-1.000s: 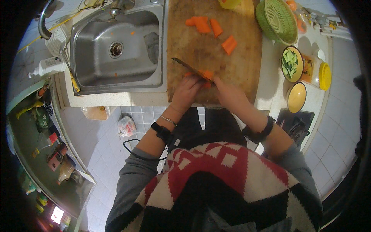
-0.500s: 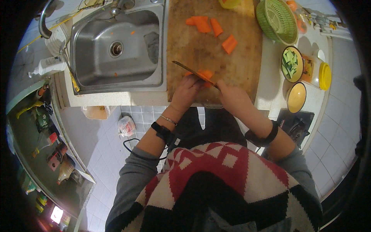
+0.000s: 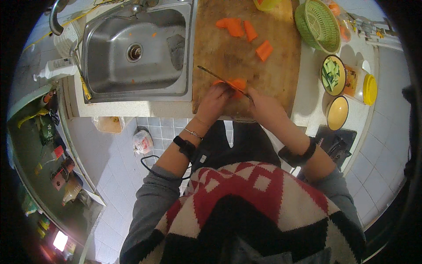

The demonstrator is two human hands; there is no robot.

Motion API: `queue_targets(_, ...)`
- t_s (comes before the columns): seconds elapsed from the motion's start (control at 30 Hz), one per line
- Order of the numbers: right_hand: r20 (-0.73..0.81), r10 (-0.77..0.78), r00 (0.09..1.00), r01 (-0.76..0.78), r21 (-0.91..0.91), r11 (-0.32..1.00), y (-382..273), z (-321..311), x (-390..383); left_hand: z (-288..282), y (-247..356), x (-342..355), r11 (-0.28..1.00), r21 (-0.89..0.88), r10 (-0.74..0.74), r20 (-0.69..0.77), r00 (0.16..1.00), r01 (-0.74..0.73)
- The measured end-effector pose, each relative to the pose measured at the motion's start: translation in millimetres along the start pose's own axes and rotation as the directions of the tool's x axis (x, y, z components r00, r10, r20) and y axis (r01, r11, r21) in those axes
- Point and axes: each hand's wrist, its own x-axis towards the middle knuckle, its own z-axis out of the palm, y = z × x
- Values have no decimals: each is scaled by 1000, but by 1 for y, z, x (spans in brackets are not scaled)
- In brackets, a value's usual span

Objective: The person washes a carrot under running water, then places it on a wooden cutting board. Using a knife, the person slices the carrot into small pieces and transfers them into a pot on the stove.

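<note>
Across the top, a long white speckled table. On it, a big flat brown wooden cutting board. Just to the left, a shiny grey metal sink with a round drain. By the right edge of the board, a round green plastic basket full of little holes. At the near end of the board, two bare hands close together: a left hand with fingers curled down, holding food, and a right hand closed tight around a handle, mostly hidden. Far to the right, a see-through jar with a yellow lid. Next to it, a round yellow bowl with a dark rim, and just below, another round yellow bowl. In the right hand, a long thin dark metal knife, slanting up to the left. Under its blade, by the left fingertips, a cut orange carrot. Farther up the board, loose chunky orange carrot pieces. In the upper bowl, small green vegetable sticks. Smallest of all, tiny orange bits in the sink.
</note>
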Motion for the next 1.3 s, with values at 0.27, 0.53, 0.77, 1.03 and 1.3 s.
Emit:
queue_targets(0.27,75,77,994,-71,-81,994,1,4,3,0,2,2,1000,1,6,-23,1000,-6)
queue_targets(0.53,-48,128,991,-122,102,987,22,6,16,-2,-1,5,999,47,11,13,1000,-11)
queue_targets(0.77,-129,-4,992,10,43,999,29,-3,3,-9,11,7,975,123,-183,-22,983,184)
queue_targets(1.03,-52,99,994,-101,-39,994,6,-1,-10,-9,29,6,941,146,-297,-70,952,304)
queue_targets(1.3,-25,66,998,-68,-132,989,-7,-2,-13,-6,10,4,980,180,70,93,993,-86)
